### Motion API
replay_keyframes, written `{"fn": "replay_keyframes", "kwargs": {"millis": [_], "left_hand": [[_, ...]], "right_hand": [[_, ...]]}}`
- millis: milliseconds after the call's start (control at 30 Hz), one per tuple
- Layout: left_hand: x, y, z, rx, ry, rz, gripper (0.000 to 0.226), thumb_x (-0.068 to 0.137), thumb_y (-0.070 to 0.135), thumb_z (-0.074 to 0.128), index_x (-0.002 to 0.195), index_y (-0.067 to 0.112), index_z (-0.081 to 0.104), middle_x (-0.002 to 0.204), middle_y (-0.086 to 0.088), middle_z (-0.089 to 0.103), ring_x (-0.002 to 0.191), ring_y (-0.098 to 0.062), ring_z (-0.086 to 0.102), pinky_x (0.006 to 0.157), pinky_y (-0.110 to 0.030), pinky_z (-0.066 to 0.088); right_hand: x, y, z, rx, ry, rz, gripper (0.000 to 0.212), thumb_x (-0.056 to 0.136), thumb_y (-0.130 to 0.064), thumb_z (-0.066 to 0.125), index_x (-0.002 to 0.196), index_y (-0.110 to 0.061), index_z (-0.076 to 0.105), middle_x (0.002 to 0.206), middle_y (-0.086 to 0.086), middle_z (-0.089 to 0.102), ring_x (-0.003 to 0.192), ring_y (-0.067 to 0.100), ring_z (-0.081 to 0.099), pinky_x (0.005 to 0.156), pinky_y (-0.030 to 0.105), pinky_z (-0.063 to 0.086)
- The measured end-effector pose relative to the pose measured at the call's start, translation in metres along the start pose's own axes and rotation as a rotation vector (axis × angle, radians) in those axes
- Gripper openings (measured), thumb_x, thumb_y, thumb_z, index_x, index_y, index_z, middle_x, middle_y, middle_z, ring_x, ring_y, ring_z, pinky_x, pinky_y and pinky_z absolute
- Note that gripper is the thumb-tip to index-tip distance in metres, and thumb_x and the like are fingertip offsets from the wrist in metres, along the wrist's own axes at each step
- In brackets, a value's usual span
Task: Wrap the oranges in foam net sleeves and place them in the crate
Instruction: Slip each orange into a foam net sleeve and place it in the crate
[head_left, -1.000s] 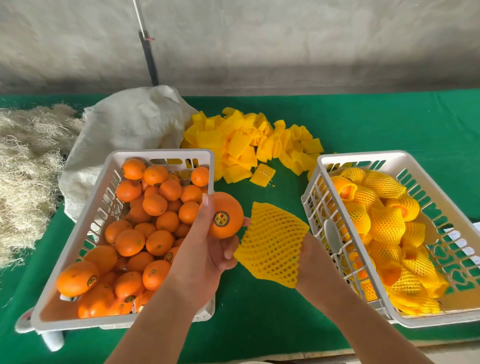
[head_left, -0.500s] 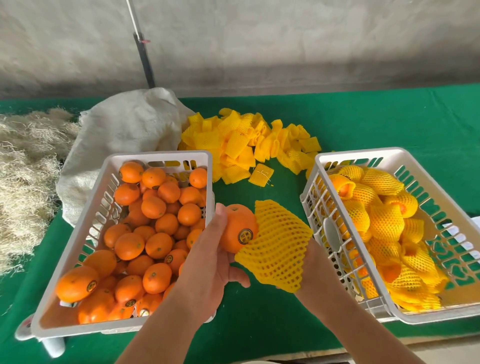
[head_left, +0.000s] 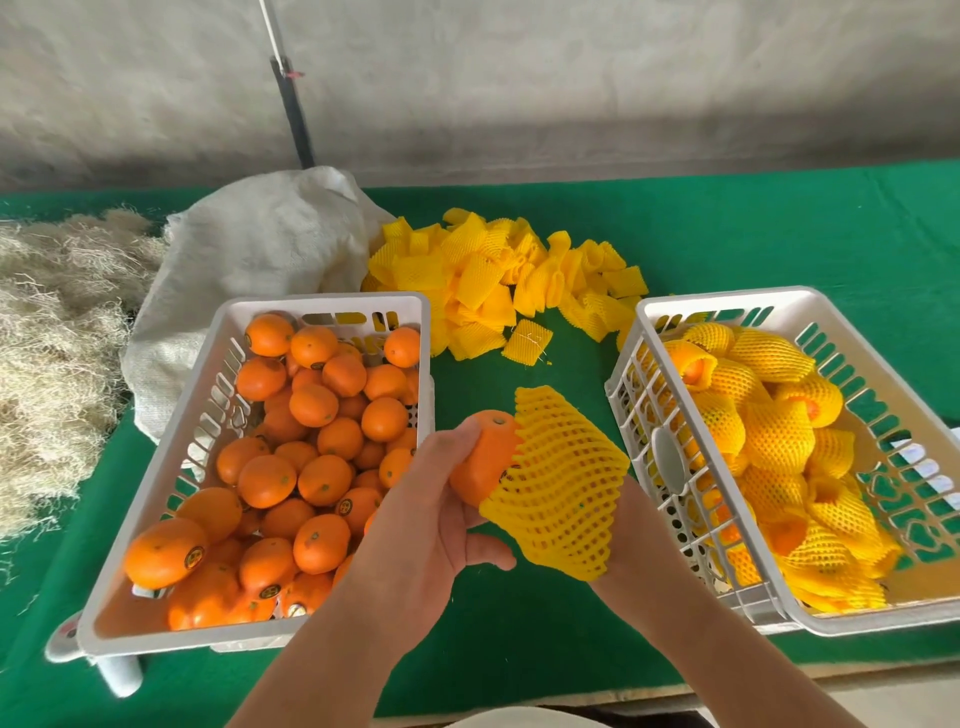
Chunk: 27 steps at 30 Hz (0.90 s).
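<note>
Both hands grip: left hand curls around orange, right hand holds foam net sleeve.

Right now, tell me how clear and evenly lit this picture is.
Head view: soft even daylight, no harsh glare; the left hand and its orange are slightly motion-blurred; the wide lens bows the table edge and splays both crates; the net sleeve stays sharp.

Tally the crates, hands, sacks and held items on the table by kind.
White crates: 2 (bare-orange crate, wrapped-orange crate)
Hands: 2 (left hand, right hand)
Held orange: 1
Held foam net sleeve: 1
White sack: 1
Total: 7
</note>
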<state>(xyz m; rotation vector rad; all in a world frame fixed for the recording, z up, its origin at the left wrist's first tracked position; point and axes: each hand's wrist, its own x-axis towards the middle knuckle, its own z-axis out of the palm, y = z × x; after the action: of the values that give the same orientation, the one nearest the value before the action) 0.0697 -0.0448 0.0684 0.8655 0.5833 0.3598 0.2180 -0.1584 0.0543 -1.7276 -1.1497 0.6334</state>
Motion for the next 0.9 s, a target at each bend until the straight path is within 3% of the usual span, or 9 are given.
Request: {"fn": "replay_keyframes", "kwargs": {"millis": [133, 233, 333, 433, 667, 800, 900], "left_hand": [[-0.002, 0.003, -0.003, 0.097, 0.074, -0.018, 0.061, 0.081, 0.059, 0.079, 0.128, 0.023, 0.064, 0.1, -0.011, 0.069, 0.085, -0.027, 0.066, 0.054, -0.032, 0.053], [-0.002, 0.002, -0.004, 0.181, 0.081, -0.044, 0.059, 0.074, 0.057, 0.084, 0.124, 0.034, 0.064, 0.102, -0.006, 0.072, 0.09, -0.023, 0.067, 0.054, -0.033, 0.046], [-0.004, 0.002, -0.005, 0.213, 0.074, -0.051, 0.059, 0.072, 0.06, 0.087, 0.124, 0.042, 0.066, 0.109, -0.005, 0.074, 0.096, -0.021, 0.069, 0.055, -0.033, 0.047], [-0.008, 0.004, -0.008, 0.256, 0.063, -0.037, 0.059, 0.078, 0.068, 0.08, 0.129, 0.043, 0.064, 0.116, -0.005, 0.074, 0.104, -0.022, 0.07, 0.055, -0.032, 0.05], [-0.011, 0.009, -0.009, 0.349, 0.013, -0.004, 0.055, 0.09, 0.072, 0.063, 0.134, 0.039, 0.066, 0.119, -0.004, 0.071, 0.108, -0.026, 0.069, 0.058, -0.035, 0.058], [-0.012, 0.012, -0.007, 0.47, 0.04, -0.017, 0.057, 0.079, 0.082, 0.06, 0.129, 0.054, 0.066, 0.125, 0.009, 0.071, 0.118, -0.018, 0.067, 0.066, -0.04, 0.063], [-0.015, 0.011, -0.008, 0.558, 0.057, 0.006, 0.066, 0.073, 0.087, 0.062, 0.131, 0.055, 0.063, 0.126, 0.014, 0.071, 0.118, -0.009, 0.067, 0.066, -0.041, 0.064]], "right_hand": [[-0.001, 0.0, -0.006, -0.036, -0.003, -0.029, 0.043, 0.078, -0.02, 0.056, 0.058, -0.058, 0.059, 0.051, -0.03, 0.054, 0.057, -0.012, 0.058, 0.048, 0.005, 0.04], [-0.003, -0.005, -0.007, 0.03, -0.002, -0.059, 0.028, 0.076, -0.032, 0.057, 0.06, -0.055, 0.06, 0.051, -0.029, 0.054, 0.054, -0.01, 0.059, 0.048, 0.003, 0.04], [-0.004, -0.001, -0.009, 0.039, 0.003, -0.058, 0.033, 0.08, -0.019, 0.061, 0.064, -0.049, 0.06, 0.056, -0.023, 0.058, 0.056, -0.006, 0.06, 0.051, 0.007, 0.044], [-0.006, 0.002, -0.01, 0.012, 0.008, -0.053, 0.04, 0.082, -0.011, 0.061, 0.065, -0.047, 0.059, 0.058, -0.024, 0.058, 0.058, -0.006, 0.061, 0.052, 0.006, 0.044], [-0.013, 0.001, -0.004, 0.02, 0.004, 0.018, 0.046, 0.078, -0.013, 0.052, 0.064, -0.056, 0.062, 0.053, -0.03, 0.056, 0.055, -0.014, 0.059, 0.046, 0.0, 0.037], [-0.013, 0.003, -0.005, -0.023, -0.013, 0.036, 0.043, 0.081, -0.015, 0.053, 0.062, -0.053, 0.061, 0.051, -0.027, 0.053, 0.05, -0.009, 0.055, 0.045, 0.003, 0.036], [-0.015, 0.002, -0.004, -0.036, -0.007, 0.035, 0.031, 0.08, -0.028, 0.055, 0.062, -0.053, 0.06, 0.051, -0.026, 0.054, 0.048, -0.007, 0.056, 0.043, 0.006, 0.036]]}}
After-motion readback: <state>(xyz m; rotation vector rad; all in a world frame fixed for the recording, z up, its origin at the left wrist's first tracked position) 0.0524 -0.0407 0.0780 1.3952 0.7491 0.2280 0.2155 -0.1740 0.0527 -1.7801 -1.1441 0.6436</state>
